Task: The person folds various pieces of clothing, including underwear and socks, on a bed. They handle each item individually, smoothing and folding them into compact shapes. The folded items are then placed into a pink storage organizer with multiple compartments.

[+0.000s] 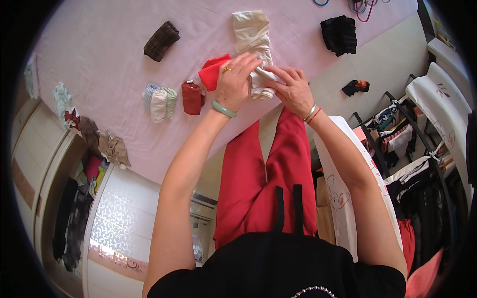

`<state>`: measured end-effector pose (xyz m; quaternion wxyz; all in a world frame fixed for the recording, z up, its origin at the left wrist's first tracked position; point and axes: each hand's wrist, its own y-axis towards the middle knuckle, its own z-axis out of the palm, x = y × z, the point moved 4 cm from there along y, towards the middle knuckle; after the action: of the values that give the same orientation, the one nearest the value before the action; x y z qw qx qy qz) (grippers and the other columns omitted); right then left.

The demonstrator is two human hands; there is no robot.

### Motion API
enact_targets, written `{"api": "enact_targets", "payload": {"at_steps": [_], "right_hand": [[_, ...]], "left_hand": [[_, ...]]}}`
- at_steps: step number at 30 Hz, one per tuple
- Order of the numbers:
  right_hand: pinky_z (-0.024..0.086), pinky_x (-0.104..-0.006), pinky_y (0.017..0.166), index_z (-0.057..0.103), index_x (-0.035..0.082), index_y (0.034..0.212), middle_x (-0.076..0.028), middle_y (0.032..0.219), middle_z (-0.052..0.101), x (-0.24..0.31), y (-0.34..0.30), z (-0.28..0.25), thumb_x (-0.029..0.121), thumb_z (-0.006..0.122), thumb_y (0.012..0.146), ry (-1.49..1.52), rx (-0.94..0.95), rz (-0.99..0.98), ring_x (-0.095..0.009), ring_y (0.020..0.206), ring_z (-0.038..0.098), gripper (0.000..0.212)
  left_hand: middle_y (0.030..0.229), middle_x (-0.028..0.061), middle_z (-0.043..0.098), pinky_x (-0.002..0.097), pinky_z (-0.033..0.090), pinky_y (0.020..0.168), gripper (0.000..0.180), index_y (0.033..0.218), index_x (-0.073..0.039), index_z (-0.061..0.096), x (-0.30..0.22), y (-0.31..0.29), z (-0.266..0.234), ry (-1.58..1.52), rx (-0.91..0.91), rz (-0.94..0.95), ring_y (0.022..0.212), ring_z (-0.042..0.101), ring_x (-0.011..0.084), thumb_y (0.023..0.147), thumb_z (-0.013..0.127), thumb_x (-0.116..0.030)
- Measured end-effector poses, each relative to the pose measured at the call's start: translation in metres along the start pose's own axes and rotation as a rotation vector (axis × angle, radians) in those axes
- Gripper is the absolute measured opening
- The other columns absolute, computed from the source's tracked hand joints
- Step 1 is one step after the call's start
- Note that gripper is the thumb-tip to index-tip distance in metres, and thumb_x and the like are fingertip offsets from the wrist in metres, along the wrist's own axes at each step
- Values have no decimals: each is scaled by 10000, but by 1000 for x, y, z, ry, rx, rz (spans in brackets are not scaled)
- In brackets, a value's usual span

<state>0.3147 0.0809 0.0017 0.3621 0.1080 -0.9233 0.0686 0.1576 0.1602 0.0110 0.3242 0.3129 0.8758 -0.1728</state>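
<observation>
Hands meet at the near edge of the pink bedsheet (99,54), both on a cream garment (252,35) that's part-folded. Left hand (234,82) lies on top of the cloth's lower end, fingers pressed together & curled down over it. Right hand (293,89) comes in from the right side, thumb & forefinger stretched toward the cloth's lower right corner, seemingly pinching an edge, tho the left hand hides the contact so can't be sure.

Cream garment's long axis runs away from the person, from the fingers up toward the far side of the bed; free end lies beyond both hands, bunched end under them. Left hand is the nearer one to the bulk of it, right only at the corner.

Just left of the left hand, touching or nearly so: a red folded cloth (212,70). Further left in a row: dark red folded piece (192,98), then a pale striped bundle (159,102). Brown checked piece (161,40) sits well apart up the bed, black garment (339,34) off to the right.
</observation>
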Motion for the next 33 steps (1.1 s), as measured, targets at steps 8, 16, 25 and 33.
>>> {"api": "enact_targets", "payload": {"at_steps": [8, 16, 25, 33], "right_hand": [[404, -356, 725, 660, 134, 954, -42, 742, 636, -19, 0, 12, 203, 686, 820, 176, -43, 396, -214, 722, 585, 153], [419, -365, 748, 606, 159, 1079, -21, 876, 639, -13, -5, 10, 206, 707, 792, 233, -121, 529, -214, 733, 590, 308], [377, -366, 909, 612, 189, 1115, 48, 1077, 637, 2, 0, 1, 78, 683, 745, -136, -56, 71, -191, 987, 549, 393], [376, -382, 876, 617, 166, 1025, 14, 872, 643, -15, 24, 4, 168, 640, 829, -15, -7, 236, -200, 915, 573, 198]], "left_hand": [[1206, 62, 610, 373, 428, 948, 579, 1248, -104, 555, -13, -49, 21, -329, 17, -438, 1078, 525, 269, 688, 659, 3], [924, 64, 685, 259, 477, 735, 385, 1202, -53, 553, 7, -55, 60, -732, -149, -818, 811, 608, 119, 845, 693, -88], [791, 46, 660, 249, 459, 651, 274, 1101, -43, 551, 7, -42, 52, -653, -169, -887, 702, 572, 86, 872, 682, -117], [1113, 38, 594, 331, 462, 756, 410, 1183, -124, 570, -29, -25, 17, -95, -239, -341, 901, 573, 186, 803, 723, -146]]}}
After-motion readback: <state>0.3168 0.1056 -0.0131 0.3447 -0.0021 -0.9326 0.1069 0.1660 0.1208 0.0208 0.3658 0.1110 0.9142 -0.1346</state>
